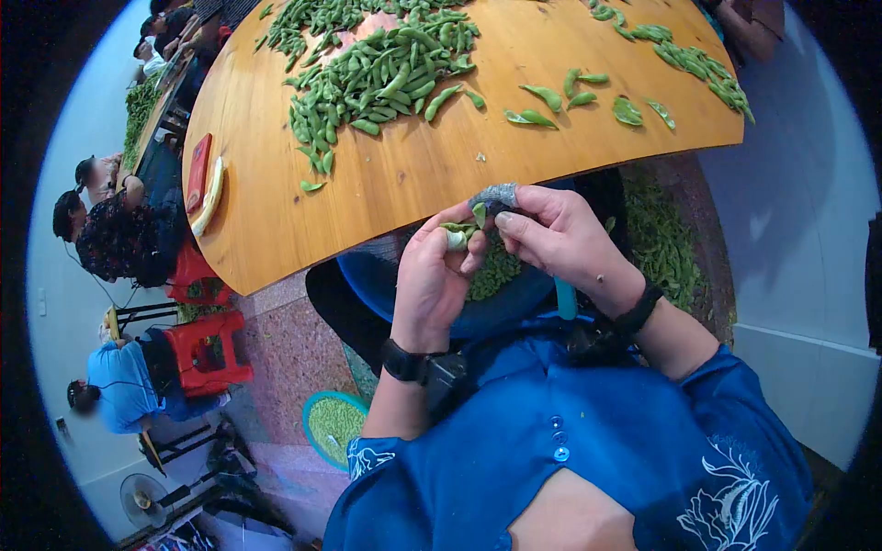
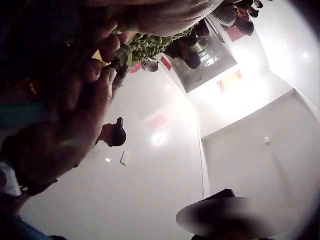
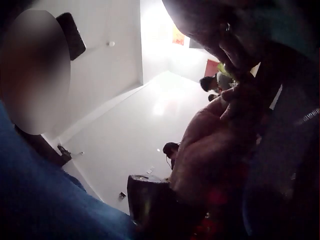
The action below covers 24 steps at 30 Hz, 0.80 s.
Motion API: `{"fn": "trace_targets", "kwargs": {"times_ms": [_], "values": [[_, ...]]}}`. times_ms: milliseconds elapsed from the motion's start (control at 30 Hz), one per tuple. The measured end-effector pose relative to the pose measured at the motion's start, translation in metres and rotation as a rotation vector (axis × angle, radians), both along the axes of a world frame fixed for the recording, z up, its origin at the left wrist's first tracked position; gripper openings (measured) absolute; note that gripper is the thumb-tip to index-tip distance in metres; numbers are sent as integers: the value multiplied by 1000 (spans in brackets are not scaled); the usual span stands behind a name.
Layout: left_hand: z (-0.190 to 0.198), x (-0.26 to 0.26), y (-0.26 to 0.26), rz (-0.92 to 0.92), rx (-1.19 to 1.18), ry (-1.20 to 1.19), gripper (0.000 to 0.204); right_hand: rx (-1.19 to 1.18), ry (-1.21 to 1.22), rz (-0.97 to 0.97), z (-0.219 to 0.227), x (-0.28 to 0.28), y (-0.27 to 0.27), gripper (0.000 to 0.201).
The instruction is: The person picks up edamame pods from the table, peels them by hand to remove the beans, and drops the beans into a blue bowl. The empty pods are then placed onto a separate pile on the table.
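Both hands meet just below the near edge of the wooden table (image 1: 413,174), over a blue basin (image 1: 367,280) of green pods. My left hand (image 1: 439,266) pinches a green bean pod (image 1: 459,234) between thumb and curled fingers. My right hand (image 1: 542,230) grips the pod's other end; its fingertip wears a grey cover (image 1: 494,196). In the left wrist view the left hand (image 2: 75,100) shows dark and close, with green pods (image 2: 145,47) beyond it. The right wrist view shows only the dim back of the right hand (image 3: 215,145).
A large heap of green pods (image 1: 377,69) covers the far part of the table, with loose pods (image 1: 547,96) scattered right. A round basin of shelled beans (image 1: 333,424) sits on the floor at left. Red stools (image 1: 207,354) and seated people (image 1: 119,386) fill the left side.
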<state>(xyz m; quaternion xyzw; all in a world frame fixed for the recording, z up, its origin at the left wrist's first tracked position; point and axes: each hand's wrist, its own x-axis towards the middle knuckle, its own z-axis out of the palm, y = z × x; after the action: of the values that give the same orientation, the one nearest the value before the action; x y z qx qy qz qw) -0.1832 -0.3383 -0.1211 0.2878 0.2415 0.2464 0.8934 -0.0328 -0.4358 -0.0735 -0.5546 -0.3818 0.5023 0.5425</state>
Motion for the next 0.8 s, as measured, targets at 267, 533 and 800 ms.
{"fn": "trace_targets", "kwargs": {"times_ms": [267,533,800], "values": [[14,7,-16,92,156,36,27,174,-207,-36,5,-4,-6,22],[2,3,-12,62,157,72,26,67,-102,-80,11,0,-9,26],[9,-10,-19,-107,1699,977,18,63,-391,-452,-7,91,5,25]]}}
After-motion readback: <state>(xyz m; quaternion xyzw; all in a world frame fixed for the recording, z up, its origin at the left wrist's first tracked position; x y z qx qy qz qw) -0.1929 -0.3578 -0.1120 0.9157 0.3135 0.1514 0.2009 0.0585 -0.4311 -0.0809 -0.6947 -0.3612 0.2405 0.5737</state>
